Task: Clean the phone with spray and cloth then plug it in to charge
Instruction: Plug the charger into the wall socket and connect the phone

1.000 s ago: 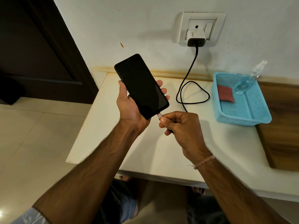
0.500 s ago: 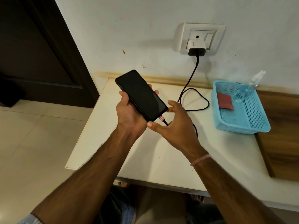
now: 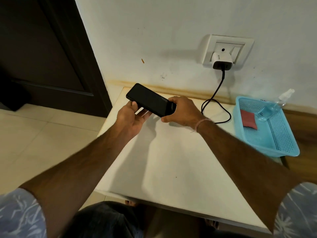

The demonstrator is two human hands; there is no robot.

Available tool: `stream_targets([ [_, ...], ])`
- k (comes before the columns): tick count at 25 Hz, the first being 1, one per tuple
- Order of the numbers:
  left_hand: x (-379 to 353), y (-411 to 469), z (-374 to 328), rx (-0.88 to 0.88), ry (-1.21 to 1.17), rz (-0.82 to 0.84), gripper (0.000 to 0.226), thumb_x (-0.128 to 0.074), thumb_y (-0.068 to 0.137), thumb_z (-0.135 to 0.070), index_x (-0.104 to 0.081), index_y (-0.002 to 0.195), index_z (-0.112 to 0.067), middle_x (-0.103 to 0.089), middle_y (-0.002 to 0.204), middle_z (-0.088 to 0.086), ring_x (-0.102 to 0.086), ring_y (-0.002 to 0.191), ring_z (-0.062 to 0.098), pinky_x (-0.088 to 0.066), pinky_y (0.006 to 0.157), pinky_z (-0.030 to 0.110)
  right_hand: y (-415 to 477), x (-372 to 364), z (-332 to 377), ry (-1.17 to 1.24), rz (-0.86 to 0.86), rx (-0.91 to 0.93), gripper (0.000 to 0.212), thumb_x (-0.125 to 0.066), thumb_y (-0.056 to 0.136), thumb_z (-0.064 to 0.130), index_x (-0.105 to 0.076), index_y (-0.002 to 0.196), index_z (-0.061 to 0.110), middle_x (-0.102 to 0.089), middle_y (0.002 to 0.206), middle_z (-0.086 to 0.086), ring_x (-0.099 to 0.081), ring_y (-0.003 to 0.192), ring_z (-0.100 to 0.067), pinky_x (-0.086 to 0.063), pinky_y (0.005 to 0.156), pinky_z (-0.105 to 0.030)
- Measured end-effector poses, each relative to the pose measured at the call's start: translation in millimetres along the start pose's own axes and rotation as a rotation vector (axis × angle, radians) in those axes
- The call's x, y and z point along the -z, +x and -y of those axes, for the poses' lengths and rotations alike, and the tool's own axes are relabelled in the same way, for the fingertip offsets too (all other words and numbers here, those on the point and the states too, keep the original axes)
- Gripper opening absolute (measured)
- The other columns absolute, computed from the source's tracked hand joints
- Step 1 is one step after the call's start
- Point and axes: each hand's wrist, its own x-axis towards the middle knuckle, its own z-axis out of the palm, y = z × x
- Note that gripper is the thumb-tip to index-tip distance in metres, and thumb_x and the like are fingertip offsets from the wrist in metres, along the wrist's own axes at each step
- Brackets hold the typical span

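While the table (image 3: 171,160) carries a blue tray (image 3: 267,146) at its right edge, the phone (image 3: 149,99) is held tilted above the far left corner, the left hand (image 3: 132,119) gripping it from beneath and the right hand (image 3: 183,109) clamped over its right end. A cable (image 3: 214,93) loops near the far edge up to the charger (image 3: 222,61). A bottle (image 3: 272,109) and a cloth (image 3: 248,119) lie in the tray.

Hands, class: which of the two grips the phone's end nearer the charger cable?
The right hand, with a band at its wrist, wraps over the phone at its end nearer the charger cable; the left hand holds its other half from beneath.
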Motion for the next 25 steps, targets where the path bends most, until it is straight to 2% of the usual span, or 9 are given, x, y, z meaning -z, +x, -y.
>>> stream_targets([
  [3, 7.4, 18.7, -11.1, -0.058, 0.274, -0.074, 0.033, -0.04, 0.106, 0.006, -0.06, 0.131, -0.003, -0.07, 0.12, 0.017, -0.074, 0.095, 0.028, -0.065, 0.078, 0.039, 24.8, 7.8, -7.7, -0.109, 0.034, 0.037, 0.064, -0.089, 0.055, 0.033, -0.067, 0.112, 0.015, -0.065, 0.106, -0.002, -0.059, 0.092, -0.017, -0.044, 0.076, -0.024],
  [6, 19.4, 37.2, -22.2, -0.153, 0.574, -0.089, 0.047, -0.055, 0.097, 0.014, -0.046, 0.14, -0.003, -0.069, 0.112, 0.019, -0.073, 0.08, 0.024, -0.064, 0.068, 0.032, 44.3, 10.4, -13.7, -0.151, 0.08, 0.064, 0.069, -0.09, 0.057, 0.032, -0.064, 0.119, 0.015, -0.062, 0.114, -0.004, -0.053, 0.094, -0.015, -0.041, 0.081, -0.024],
  [8, 26.9, 47.2, -30.7, -0.224, 0.897, -0.041, 0.062, -0.069, 0.092, 0.006, -0.043, 0.146, -0.009, -0.07, 0.105, 0.01, -0.07, 0.075, 0.018, -0.058, 0.059, 0.023, 53.4, 10.3, -16.8, -0.168, 0.103, 0.071, 0.071, -0.09, 0.058, 0.03, -0.062, 0.121, 0.014, -0.061, 0.113, -0.002, -0.052, 0.094, -0.015, -0.04, 0.08, -0.023],
  [9, 28.8, 51.6, -34.6, -0.262, 1.079, -0.02, 0.063, -0.075, 0.089, 0.0, -0.047, 0.145, -0.012, -0.07, 0.102, 0.006, -0.069, 0.073, 0.015, -0.053, 0.056, 0.018, 57.4, 9.8, -19.1, -0.173, 0.11, 0.068, 0.072, -0.09, 0.058, 0.03, -0.062, 0.122, 0.015, -0.06, 0.11, 0.0, -0.053, 0.096, -0.015, -0.04, 0.079, -0.021],
  [10, 30.3, 55.6, -37.4, -0.296, 1.236, -0.01, 0.06, -0.079, 0.087, -0.006, -0.054, 0.141, -0.014, -0.071, 0.101, 0.005, -0.068, 0.074, 0.014, -0.051, 0.057, 0.017, 60.8, 9.2, -21.6, -0.177, 0.117, 0.063, 0.072, -0.09, 0.058, 0.029, -0.061, 0.122, 0.015, -0.059, 0.108, 0.002, -0.055, 0.098, -0.016, -0.04, 0.076, -0.019],
  [12, 30.6, 61.3, -40.5, -0.331, 1.422, -0.029, 0.051, -0.082, 0.085, -0.016, -0.063, 0.133, -0.016, -0.07, 0.104, 0.005, -0.069, 0.085, 0.019, -0.051, 0.069, 0.022, 65.7, 7.3, -26.8, -0.196, 0.141, 0.052, 0.078, -0.091, 0.058, 0.03, -0.058, 0.127, 0.015, -0.058, 0.115, 0.0, -0.054, 0.104, -0.018, -0.039, 0.079, -0.018],
  [15, 29.3, 66.1, -36.5, -0.365, 1.544, -0.049, 0.042, -0.081, 0.087, -0.02, -0.07, 0.127, -0.016, -0.068, 0.107, 0.003, -0.064, 0.096, 0.021, -0.048, 0.077, 0.028, 70.2, 3.4, -35.2, -0.211, 0.161, 0.031, 0.088, -0.091, 0.058, 0.033, -0.053, 0.135, 0.015, -0.055, 0.131, -0.002, -0.052, 0.118, -0.021, -0.036, 0.089, -0.021],
  [21, 29.3, 71.1, -30.5, -0.382, 1.565, -0.108, 0.039, -0.078, 0.09, -0.019, -0.071, 0.128, -0.013, -0.07, 0.115, 0.008, -0.065, 0.104, 0.024, -0.053, 0.086, 0.03, 78.3, -0.2, -39.5, -0.211, 0.174, -0.002, 0.088, -0.092, 0.057, 0.035, -0.054, 0.134, 0.015, -0.055, 0.131, -0.003, -0.052, 0.119, -0.022, -0.039, 0.094, -0.025],
  [25, 27.8, 70.2, -27.6, -0.399, 1.554, -0.122, 0.04, -0.077, 0.091, -0.018, -0.07, 0.13, -0.012, -0.071, 0.112, 0.008, -0.065, 0.102, 0.023, -0.054, 0.086, 0.032, 74.9, -3.4, -37.4, -0.186, 0.148, -0.042, 0.09, -0.092, 0.057, 0.032, -0.053, 0.136, 0.015, -0.056, 0.133, -0.004, -0.053, 0.119, -0.022, -0.038, 0.092, -0.023],
])
